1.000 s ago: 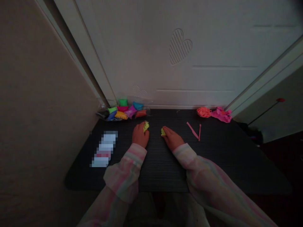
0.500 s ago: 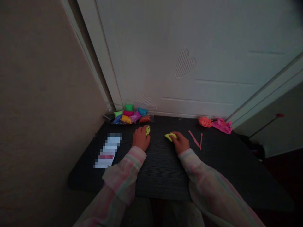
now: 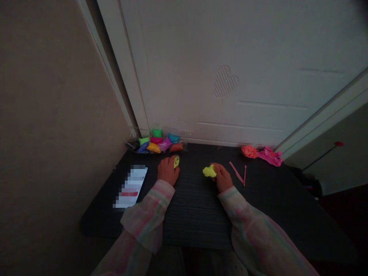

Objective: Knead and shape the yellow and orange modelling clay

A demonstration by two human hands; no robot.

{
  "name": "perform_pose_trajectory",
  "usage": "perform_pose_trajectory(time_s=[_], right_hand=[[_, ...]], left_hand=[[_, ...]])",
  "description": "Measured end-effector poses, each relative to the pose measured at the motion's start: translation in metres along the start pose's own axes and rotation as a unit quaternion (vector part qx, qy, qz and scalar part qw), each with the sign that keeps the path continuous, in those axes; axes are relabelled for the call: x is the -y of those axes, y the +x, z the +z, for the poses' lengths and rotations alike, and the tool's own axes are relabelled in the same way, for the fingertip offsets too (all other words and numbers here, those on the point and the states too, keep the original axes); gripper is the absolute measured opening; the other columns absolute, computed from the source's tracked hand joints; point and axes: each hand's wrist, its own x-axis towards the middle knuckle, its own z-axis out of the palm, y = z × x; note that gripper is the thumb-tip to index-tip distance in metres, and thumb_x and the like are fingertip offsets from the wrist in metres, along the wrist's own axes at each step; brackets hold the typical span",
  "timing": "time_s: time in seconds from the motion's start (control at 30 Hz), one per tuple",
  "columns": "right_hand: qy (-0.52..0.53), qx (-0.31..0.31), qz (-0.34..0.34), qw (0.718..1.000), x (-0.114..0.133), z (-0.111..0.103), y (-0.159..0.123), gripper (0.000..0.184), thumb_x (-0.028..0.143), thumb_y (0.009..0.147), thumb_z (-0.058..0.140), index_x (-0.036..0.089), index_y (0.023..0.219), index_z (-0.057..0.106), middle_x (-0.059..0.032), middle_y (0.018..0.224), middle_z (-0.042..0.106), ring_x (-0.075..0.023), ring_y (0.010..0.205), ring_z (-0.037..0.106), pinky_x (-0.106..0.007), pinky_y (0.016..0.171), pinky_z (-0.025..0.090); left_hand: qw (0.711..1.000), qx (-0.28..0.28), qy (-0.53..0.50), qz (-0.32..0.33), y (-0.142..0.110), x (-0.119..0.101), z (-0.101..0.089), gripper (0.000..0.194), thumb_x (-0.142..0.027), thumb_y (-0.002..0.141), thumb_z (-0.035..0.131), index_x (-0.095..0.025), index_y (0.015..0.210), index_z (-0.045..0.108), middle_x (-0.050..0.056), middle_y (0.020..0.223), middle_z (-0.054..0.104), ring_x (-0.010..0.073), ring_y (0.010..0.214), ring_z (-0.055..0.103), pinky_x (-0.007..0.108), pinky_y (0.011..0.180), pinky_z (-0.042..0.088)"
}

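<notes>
My right hand (image 3: 223, 178) pinches a ragged lump of bright yellow modeling clay (image 3: 209, 171), which sticks out to the left of the fingers. To the left, my left hand (image 3: 168, 171) is closed around a crinkled yellow clay packet (image 3: 176, 161); only its right side shows, and how much clay is inside I cannot tell. A gap of dark table (image 3: 198, 222) lies between the two hands. Two thin pink modeling tools, one flat (image 3: 236, 172) and one narrow (image 3: 245, 176), lie just right of my right hand.
Behind my left hand sits a clear bag with several coloured clay packets (image 3: 155, 147). A phone (image 3: 132, 188) with a blurred screen lies at the left. Coral (image 3: 249, 151) and pink (image 3: 270, 156) crumpled pieces rest at the back right, near the white door (image 3: 178, 57).
My right hand has moved right, away from my left, and turned so more of the yellow clay shows. My left hand still holds the packet. The camera view has tilted up and shifted.
</notes>
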Motion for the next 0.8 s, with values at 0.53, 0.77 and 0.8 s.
perform_pose_trajectory(time_s=[0.53,0.77,0.8], right_hand=[[0.06,0.009,0.048,0.997,-0.003,-0.001,0.002,0.028,0.039,0.06,0.053,0.017,0.077,0.054,0.0009,0.066,0.052,-0.0085,0.052,0.044,-0.02,0.044,0.035],[0.058,0.003,0.054,0.997,-0.004,-0.002,0.002,0.03,0.039,0.056,0.054,0.017,0.076,0.055,0.0005,0.065,0.054,-0.0096,0.052,0.046,-0.022,0.044,0.035],[0.061,0.002,0.057,0.997,-0.004,-0.002,0.003,0.03,0.039,0.056,0.054,0.017,0.075,0.055,0.0003,0.065,0.055,-0.0098,0.052,0.046,-0.022,0.044,0.036]], left_hand=[[1.0,-0.006,-0.009,0.005,0.0,0.002,-0.001,0.036,-0.023,0.066,0.041,-0.021,0.102,0.044,0.004,0.096,0.05,0.0198,0.09,0.039,0.032,0.074,0.032],[0.996,-0.022,-0.073,0.056,0.005,0.017,0.0,0.033,-0.011,0.066,0.036,-0.02,0.094,0.052,0.002,0.102,0.052,0.017,0.099,0.04,0.034,0.087,0.028],[0.995,-0.019,-0.08,0.055,0.005,0.019,0.001,0.033,-0.01,0.065,0.036,-0.02,0.092,0.052,0.002,0.102,0.052,0.0169,0.099,0.04,0.034,0.087,0.028]])
